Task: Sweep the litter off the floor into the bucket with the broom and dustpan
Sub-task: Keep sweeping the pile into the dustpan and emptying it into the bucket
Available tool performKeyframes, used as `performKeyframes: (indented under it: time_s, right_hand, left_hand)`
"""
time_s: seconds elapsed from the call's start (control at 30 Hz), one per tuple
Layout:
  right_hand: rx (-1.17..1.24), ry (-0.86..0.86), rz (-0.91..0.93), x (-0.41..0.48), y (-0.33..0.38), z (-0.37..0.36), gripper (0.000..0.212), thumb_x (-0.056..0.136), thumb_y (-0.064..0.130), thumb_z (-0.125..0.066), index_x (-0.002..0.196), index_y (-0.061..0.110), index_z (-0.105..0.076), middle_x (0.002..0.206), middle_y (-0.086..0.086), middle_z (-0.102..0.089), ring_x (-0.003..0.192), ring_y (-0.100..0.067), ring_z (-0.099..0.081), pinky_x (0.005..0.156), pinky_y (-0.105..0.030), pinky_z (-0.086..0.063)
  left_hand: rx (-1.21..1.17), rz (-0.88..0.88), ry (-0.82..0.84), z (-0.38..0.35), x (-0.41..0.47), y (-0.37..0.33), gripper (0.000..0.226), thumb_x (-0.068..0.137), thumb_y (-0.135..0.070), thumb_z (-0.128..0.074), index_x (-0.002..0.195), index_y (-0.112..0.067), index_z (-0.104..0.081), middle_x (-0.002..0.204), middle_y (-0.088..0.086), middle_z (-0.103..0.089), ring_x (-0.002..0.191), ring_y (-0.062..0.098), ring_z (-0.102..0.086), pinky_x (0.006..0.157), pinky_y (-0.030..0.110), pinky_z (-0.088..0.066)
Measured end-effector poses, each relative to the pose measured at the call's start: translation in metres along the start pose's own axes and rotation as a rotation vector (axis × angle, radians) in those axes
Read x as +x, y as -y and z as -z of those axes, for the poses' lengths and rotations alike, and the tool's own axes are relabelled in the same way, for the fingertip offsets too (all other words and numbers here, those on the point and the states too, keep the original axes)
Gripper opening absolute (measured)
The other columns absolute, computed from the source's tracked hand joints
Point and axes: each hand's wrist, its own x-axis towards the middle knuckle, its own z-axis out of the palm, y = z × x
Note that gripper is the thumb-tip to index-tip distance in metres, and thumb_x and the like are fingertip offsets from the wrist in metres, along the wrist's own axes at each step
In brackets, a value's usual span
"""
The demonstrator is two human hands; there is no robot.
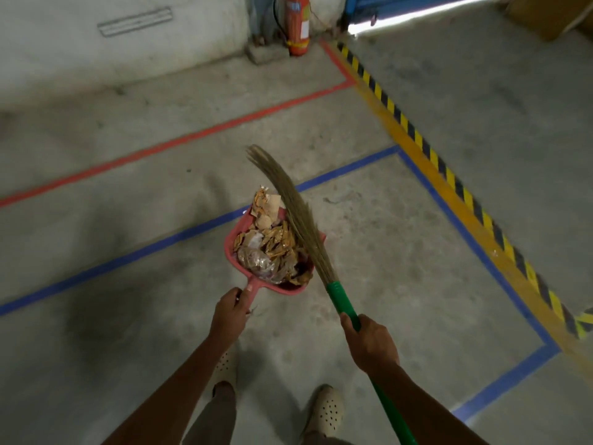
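Left hand (229, 311): curled round your pink dustpan (231, 248) handle — litter (272, 248) light, loose; carry level.
Right hand (373, 343): gripping the green-handled broom (303, 226).

Grubby white wall (128, 49) at the back with a little metal plate (134, 20) fixed to it. An orange-red fire extinguisher (298, 25) stands in the corner. A red line (179, 141) runs diagonally and turns a corner just below the extinguisher. A blue line (128, 256) runs roughly parallel, nearer the camera, and boxes in a rectangle. A yellow-and-black hazard stripe (414, 133) runs along the right, with a cardboard box (545, 14) top right. Pale holey clogs (327, 411) at the bottom.
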Motion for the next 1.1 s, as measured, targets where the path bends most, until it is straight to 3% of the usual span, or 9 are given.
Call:
performKeyframes:
  time_s: [0.07,0.27,0.4,0.57,0.73,0.87,1.1]
  right_hand:
    - [0.014,-0.009,0.025,-0.029,0.015,0.012,0.045,0.101,0.063,-0.036,0.092,0.023,-0.056,0.076,0.002,-0.063,0.061,-0.010,-0.060,0.055,-0.024,-0.053]
    - [-0.047,-0.015,0.134,-0.092,0.077,0.037,0.048,0.101,0.062,-0.037,0.094,0.019,-0.057,0.074,0.001,-0.061,0.060,-0.012,-0.058,0.048,-0.023,-0.041]
    - [-0.080,-0.007,0.197,-0.107,0.130,0.043,0.047,0.100,0.063,-0.039,0.091,0.020,-0.057,0.075,0.000,-0.061,0.064,-0.015,-0.061,0.052,-0.026,-0.046]
    - [-0.166,0.007,0.309,-0.115,0.218,0.027,0.048,0.099,0.065,-0.039,0.089,0.021,-0.056,0.070,0.002,-0.059,0.059,-0.013,-0.058,0.050,-0.026,-0.044]
    - [-0.221,0.032,0.423,-0.125,0.332,-0.005,0.044,0.102,0.057,-0.040,0.078,0.022,-0.049,0.067,0.002,-0.054,0.056,-0.009,-0.050,0.046,-0.023,-0.033]
    - [-0.248,0.052,0.522,-0.136,0.428,-0.035,0.044,0.103,0.056,-0.041,0.075,0.023,-0.047,0.065,0.002,-0.054,0.056,-0.010,-0.050,0.048,-0.024,-0.034]
    - [-0.271,0.083,0.745,-0.140,0.578,-0.087,0.048,0.100,0.057,-0.045,0.070,0.021,-0.048,0.062,0.000,-0.053,0.056,-0.013,-0.054,0.050,-0.030,-0.040]
  left_hand:
    - [-0.003,0.014,-0.026,0.023,-0.028,-0.020,0.052,0.100,-0.050,-0.052,0.074,-0.005,-0.052,0.063,0.004,-0.052,0.057,0.016,-0.050,0.054,0.034,-0.041]
    - [-0.119,0.037,-0.150,0.094,-0.094,-0.056,0.046,0.104,-0.045,-0.050,0.072,-0.012,-0.053,0.060,0.005,-0.051,0.053,0.017,-0.049,0.052,0.033,-0.040]
    - [-0.174,0.025,-0.228,0.153,-0.110,-0.056,0.057,0.093,-0.064,-0.049,0.072,-0.011,-0.054,0.058,0.005,-0.052,0.051,0.021,-0.050,0.052,0.036,-0.039]
    - [-0.281,-0.002,-0.297,0.245,-0.115,-0.057,0.056,0.089,-0.064,-0.051,0.071,-0.012,-0.051,0.048,-0.005,-0.048,0.043,0.012,-0.045,0.042,0.025,-0.034]
    - [-0.340,0.042,-0.412,0.358,-0.104,-0.038,0.050,0.099,-0.057,-0.050,0.070,-0.016,-0.054,0.054,0.001,-0.052,0.050,0.019,-0.051,0.047,0.029,-0.036]
    - [-0.407,0.055,-0.526,0.445,-0.099,-0.028,0.042,0.105,-0.040,-0.051,0.074,-0.010,-0.053,0.055,0.001,-0.050,0.048,0.014,-0.050,0.040,0.025,-0.036]
    - [-0.453,0.118,-0.640,0.574,-0.086,0.006,0.020,0.085,-0.022,-0.075,0.083,-0.009,-0.061,0.057,0.003,-0.058,0.043,0.011,-0.049,0.045,0.027,-0.036]
